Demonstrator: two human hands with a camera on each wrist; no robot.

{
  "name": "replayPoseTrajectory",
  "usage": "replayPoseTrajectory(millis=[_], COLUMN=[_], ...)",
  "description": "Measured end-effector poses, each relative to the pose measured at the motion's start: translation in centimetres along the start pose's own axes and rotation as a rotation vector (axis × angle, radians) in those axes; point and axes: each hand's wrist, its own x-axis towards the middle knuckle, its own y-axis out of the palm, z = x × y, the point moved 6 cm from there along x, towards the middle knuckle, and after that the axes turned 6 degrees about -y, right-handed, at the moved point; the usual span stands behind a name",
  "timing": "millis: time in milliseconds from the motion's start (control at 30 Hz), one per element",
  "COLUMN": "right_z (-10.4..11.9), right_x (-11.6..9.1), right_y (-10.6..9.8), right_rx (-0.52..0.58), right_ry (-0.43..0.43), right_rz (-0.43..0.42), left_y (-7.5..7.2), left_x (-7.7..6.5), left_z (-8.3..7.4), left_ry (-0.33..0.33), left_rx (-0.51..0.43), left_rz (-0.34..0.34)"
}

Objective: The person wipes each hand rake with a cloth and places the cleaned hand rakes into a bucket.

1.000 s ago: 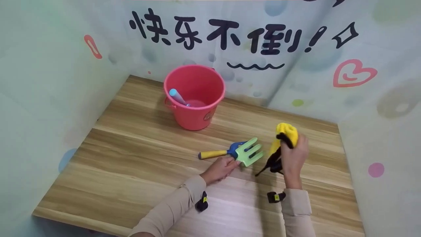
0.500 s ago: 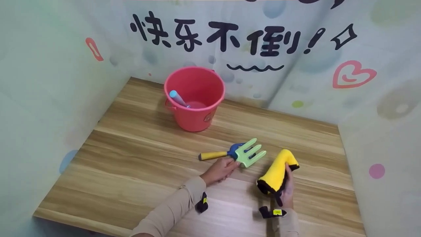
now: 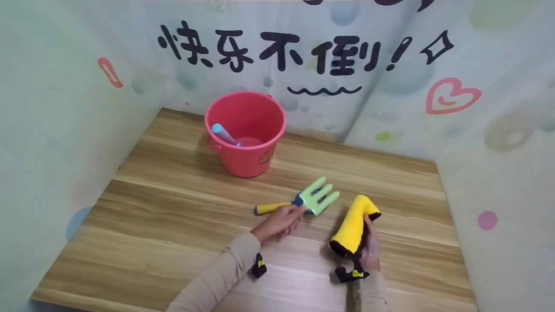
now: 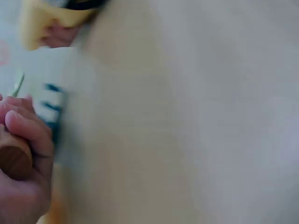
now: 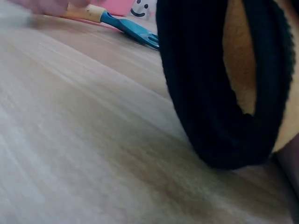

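Fingers [image 4: 32, 135] of the left hand [image 3: 279, 220] are curled right round the brown handle [image 4: 16, 161] of a green fork [image 3: 314, 199], leaving no visible gap, while the right hand [image 3: 371, 247] grips a yellow cloth [image 3: 352, 227], its thumb along the near side and its other fingers largely hidden in the head view. Pale printed walls [image 3: 490, 182] enclose a wood-grain desk [image 3: 151, 242]. On it a pink bucket [image 3: 243, 164] stands upright near the back wall, left of the middle. Nearer the person and to the right is the cloth, bent over at its upper end, its black-edged lower end hollow; whether it touches the desk I cannot tell. Between bucket and cloth, the fork points its prongs away from the person, above a blue tool [image 3: 273, 207] with a yellow handle lying on the desk; contact between the two is unclear. A light-blue stick [image 3: 223, 133] leans inside the bucket.
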Motion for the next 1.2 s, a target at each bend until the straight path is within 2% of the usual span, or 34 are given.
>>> replayPoseTrajectory(millis=[100, 167, 300, 367, 433, 533, 633, 733, 900, 1067, 1133, 1200], right_z=[-0.3, -0.3, -0.3, -0.2, -0.2, -0.3, -0.4, -0.4, -0.5, -0.5, -0.5, -0.4], right_x=[0.2, 0.2, 0.3, 0.3, 0.3, 0.3, 0.4, 0.4, 0.3, 0.3, 0.3, 0.4], right_y=[-0.1, -0.3, -0.5, -0.4, -0.4, -0.4, -0.3, -0.3, -0.2, -0.1, -0.1, -0.2], right_rx=[-0.001, 0.011, 0.032, 0.042, 0.07, 0.105, 0.13, 0.122, 0.136, 0.119, 0.111, 0.101], right_ry=[0.017, 0.024, 0.034, 0.034, 0.043, 0.065, 0.08, 0.072, 0.082, 0.077, 0.072, 0.065], right_rz=[0.001, 0.006, 0.006, 0.015, 0.032, 0.053, 0.063, 0.053, 0.05, 0.072, 0.07, 0.062], left_y=[-1.8, -3.4, -7.9, -10.4, -12.6, -15.3, -17.0, -17.9, -18.5, -19.0, -19.0, -18.8], left_x=[-1.4, -2.4, -4.2, -4.7, -5.0, -5.1, -4.9, -4.6, -4.2, -4.3, -4.6, -5.1], left_z=[-3.2, -5.9, -11.0, -12.8, -13.9, -14.3, -14.1, -13.7, -13.8, -14.0, -14.0, -14.1], left_ry=[0.034, 0.07, 0.156, 0.159, 0.135, 0.059, -0.013, -0.057, -0.05, -0.013, 0.017, 0.07], left_rx=[-0.042, -0.041, 0.035, 0.096, 0.159, 0.26, 0.361, 0.452, 0.55, 0.586, 0.601, 0.626], left_rz=[-0.034, -0.092, -0.287, -0.4, -0.491, -0.565, -0.574, -0.563, -0.589, -0.645, -0.681, -0.747])
